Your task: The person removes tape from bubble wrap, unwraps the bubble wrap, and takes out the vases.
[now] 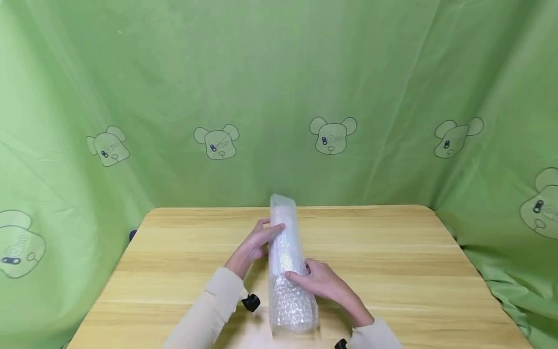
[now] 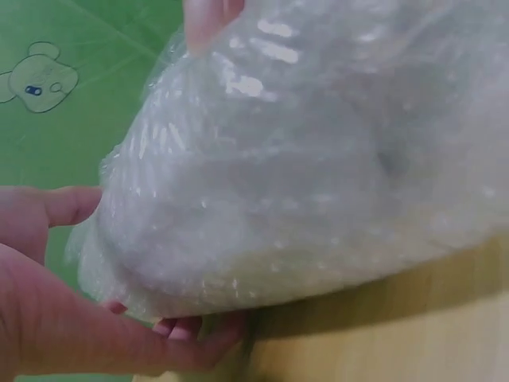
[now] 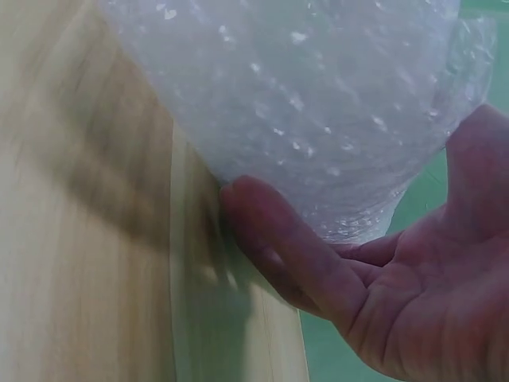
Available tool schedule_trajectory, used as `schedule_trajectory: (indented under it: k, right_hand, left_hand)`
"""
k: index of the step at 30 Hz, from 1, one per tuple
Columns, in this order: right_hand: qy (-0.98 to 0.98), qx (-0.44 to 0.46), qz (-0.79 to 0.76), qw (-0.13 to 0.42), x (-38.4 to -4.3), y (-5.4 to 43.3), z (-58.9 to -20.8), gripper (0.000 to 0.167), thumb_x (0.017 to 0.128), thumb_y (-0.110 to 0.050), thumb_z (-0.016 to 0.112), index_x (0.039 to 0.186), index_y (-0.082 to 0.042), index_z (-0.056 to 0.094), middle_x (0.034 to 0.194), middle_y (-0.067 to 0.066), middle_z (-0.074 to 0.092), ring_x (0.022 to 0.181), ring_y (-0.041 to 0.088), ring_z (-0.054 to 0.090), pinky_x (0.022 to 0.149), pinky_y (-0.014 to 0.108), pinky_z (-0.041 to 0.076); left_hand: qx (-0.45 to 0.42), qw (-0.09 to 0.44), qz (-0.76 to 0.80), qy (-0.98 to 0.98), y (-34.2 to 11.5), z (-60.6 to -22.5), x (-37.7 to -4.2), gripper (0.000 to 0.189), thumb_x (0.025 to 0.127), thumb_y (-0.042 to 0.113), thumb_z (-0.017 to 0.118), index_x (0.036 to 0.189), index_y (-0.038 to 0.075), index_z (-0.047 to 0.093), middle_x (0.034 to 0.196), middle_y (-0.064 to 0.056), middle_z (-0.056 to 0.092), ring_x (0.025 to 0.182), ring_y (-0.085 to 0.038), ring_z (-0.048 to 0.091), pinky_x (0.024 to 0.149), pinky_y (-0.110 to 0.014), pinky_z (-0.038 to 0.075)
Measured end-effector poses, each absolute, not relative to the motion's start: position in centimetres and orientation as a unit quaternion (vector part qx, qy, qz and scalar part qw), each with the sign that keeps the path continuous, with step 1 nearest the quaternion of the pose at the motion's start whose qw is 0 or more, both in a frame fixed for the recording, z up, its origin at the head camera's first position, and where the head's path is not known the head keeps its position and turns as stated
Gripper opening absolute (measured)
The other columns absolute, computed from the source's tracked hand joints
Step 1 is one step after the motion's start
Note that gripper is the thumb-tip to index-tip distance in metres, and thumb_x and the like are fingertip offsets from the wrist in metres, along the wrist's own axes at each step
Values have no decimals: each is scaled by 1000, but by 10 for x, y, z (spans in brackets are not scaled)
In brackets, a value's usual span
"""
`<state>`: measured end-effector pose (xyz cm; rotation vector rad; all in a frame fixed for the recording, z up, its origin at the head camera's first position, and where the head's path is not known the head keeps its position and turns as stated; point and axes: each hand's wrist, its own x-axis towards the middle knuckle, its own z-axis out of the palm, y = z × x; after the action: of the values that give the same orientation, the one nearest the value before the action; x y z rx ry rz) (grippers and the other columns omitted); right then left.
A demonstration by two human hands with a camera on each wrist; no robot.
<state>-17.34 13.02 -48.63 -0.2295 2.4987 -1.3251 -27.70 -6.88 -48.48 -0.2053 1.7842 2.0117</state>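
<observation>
A long bundle of clear bubble wrap (image 1: 285,247) lies lengthwise between both hands over the middle of the table. Something whitish shows through its layers, but I cannot tell what. My left hand (image 1: 258,241) grips the left side toward the far end, thumb on top. In the left wrist view, fingers of that left hand (image 2: 79,318) reach under the wrap. Nearer to me, my right hand (image 1: 321,281) holds the right side, its thumb on the upper face. The right wrist view shows the right hand (image 3: 413,286) with its fingers beneath the bubble wrap (image 3: 302,119).
The light wooden table (image 1: 392,252) extends to both sides of the bundle. Behind it and at the sides hangs a green curtain (image 1: 270,87) printed with bear heads. A small dark purple object (image 1: 132,235) shows at the table's left edge.
</observation>
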Motion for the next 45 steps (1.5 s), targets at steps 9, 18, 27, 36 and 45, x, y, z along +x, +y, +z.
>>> schedule_trajectory:
  k: [9, 18, 27, 36, 45]
  right_hand:
    - [868, -90, -462, 159, -174, 134, -486, 70, 93, -53, 69, 128, 7, 61, 98, 10, 71, 82, 21, 68, 69, 38, 61]
    - [773, -111, -573, 251, -181, 150, -486, 68, 108, -52, 40, 130, 9, 61, 109, 14, 70, 93, 32, 72, 71, 46, 64]
    - [768, -110, -587, 232, -183, 147, -500, 64, 107, -43, 52, 137, 13, 53, 106, 14, 69, 90, 29, 72, 69, 44, 64]
    - [776, -94, -586, 215, -185, 148, -504, 63, 104, -43, 59, 134, 12, 55, 105, 14, 70, 88, 28, 72, 69, 44, 65]
    - [858, -132, -483, 114, -207, 158, -488, 47, 103, -40, 60, 122, 3, 67, 99, 12, 70, 87, 26, 70, 72, 37, 63]
  left_hand:
    - [7, 268, 750, 604, -95, -494, -244, 76, 104, 27, 58, 165, 19, 14, 163, -22, 29, 148, -46, 28, 99, -73, 45]
    - [47, 253, 772, 582, -98, -506, -221, 88, 97, 5, 60, 166, 17, 7, 172, -12, -4, 146, -47, 30, 106, -75, 37]
    - [35, 225, 790, 569, -89, -511, -207, 97, 97, 15, 66, 166, 14, -2, 171, -15, -7, 153, -45, 15, 120, -66, 19]
    - [24, 184, 778, 600, -80, -512, -200, 111, 86, 9, 75, 166, 13, -2, 171, -19, -4, 152, -47, 13, 123, -59, 19]
    - [42, 207, 791, 574, -79, -514, -199, 109, 89, 4, 69, 165, 14, -8, 170, -15, -14, 155, -40, 1, 124, -55, 14]
